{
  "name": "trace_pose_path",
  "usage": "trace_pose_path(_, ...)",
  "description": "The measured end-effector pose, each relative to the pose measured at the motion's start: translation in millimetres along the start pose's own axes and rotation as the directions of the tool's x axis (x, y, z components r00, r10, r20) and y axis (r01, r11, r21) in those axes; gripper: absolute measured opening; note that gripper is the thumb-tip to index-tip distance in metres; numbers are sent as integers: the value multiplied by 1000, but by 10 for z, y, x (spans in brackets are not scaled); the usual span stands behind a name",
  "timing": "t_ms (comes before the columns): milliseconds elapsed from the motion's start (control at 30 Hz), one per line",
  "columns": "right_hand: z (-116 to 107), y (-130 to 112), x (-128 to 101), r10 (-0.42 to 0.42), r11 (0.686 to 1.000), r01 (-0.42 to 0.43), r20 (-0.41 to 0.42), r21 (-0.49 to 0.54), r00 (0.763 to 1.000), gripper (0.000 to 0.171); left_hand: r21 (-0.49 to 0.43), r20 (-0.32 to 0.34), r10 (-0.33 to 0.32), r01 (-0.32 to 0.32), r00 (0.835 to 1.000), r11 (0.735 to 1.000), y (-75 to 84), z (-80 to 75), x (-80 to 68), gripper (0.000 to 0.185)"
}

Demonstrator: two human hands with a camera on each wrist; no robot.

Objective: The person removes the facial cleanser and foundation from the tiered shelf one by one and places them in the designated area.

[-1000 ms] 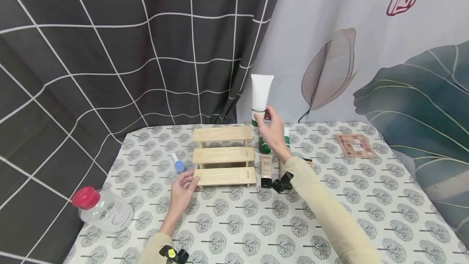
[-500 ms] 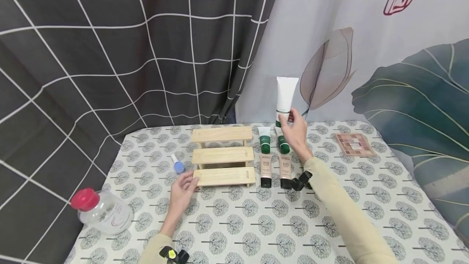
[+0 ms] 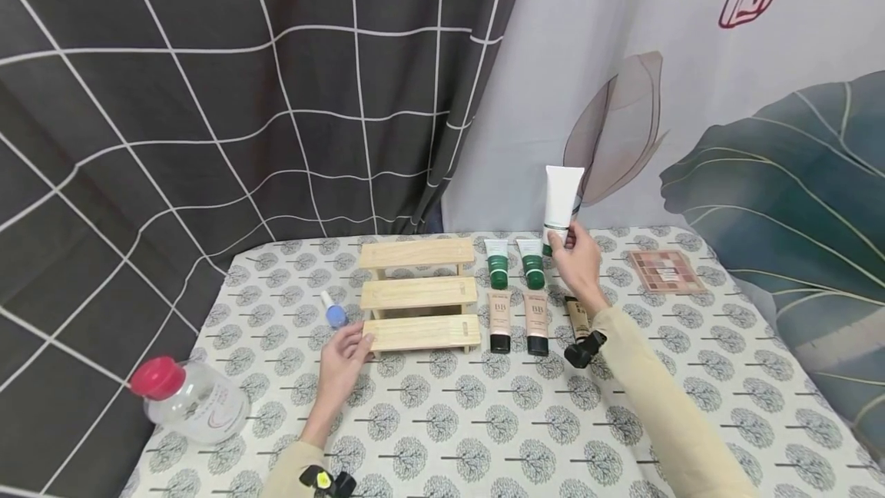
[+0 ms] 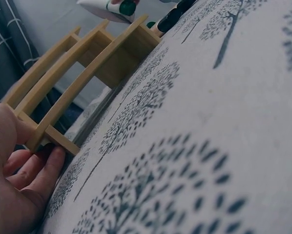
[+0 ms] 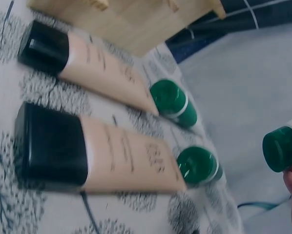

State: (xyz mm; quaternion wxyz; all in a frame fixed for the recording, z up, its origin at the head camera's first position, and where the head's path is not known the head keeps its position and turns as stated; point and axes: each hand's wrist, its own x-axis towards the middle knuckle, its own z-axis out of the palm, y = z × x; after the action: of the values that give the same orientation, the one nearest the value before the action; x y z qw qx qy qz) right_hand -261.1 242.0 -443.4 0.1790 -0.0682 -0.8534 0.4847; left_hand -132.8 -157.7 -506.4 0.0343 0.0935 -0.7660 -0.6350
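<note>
My right hand (image 3: 578, 261) holds a white squeeze tube (image 3: 563, 194) near its green cap (image 5: 281, 149), cap down, above the back of the table. A three-step wooden display stand (image 3: 418, 294) stands left of the tubes. At its front left corner my left hand (image 3: 343, 356) grips the lowest step, thumb on top and fingers beneath in the left wrist view. Right of the stand lie two green-and-white tubes (image 3: 497, 263), side by side. Nearer me are two beige BB cream tubes (image 3: 500, 321) with black caps. A gold-and-black tube (image 3: 578, 319) lies partly behind the right wrist.
A small blue bottle with a white cap (image 3: 334, 309) lies left of the stand. Farther left is a clear bottle with a red lid (image 3: 193, 400). An eyeshadow palette (image 3: 666, 271) lies at the right on the tree-print tablecloth (image 3: 442, 436). Curtains hang behind.
My right hand has carried the white tube to the right and somewhat lower, uncovering the green and BB cream tubes. The left hand stays on the stand.
</note>
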Motion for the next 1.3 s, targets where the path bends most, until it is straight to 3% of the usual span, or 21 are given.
trace_pose_path(267, -75, 215, 0, 88, 994, -88, 5, -71, 996, 45, -27, 4, 1, 0, 1000, 1000, 34, -5, -32, 42)
trace_pose_path(633, -101, 425, -25, 114, 968, -109, 9, -227, 993, 47, -26, -7, 11, -11, 1000, 1000, 15, 6, -26, 40)
trace_pose_path(933, -97, 493, -22, 171, 925, -138, 63, -354, 983, 36, -34, 6, 18, -18, 1000, 999, 17, 8, -34, 41)
trace_pose_path(1167, -80, 503, 5, 238, 902, -187, 86, -388, 967, 46, -37, 8, 30, -30, 1000, 999, 15, 4, -16, 42)
trace_pose_path(1300, -72, 479, 35, 236, 901, -190, 73, -389, 969, 48, -31, -2, 28, -28, 1000, 999, 13, 6, -4, 40)
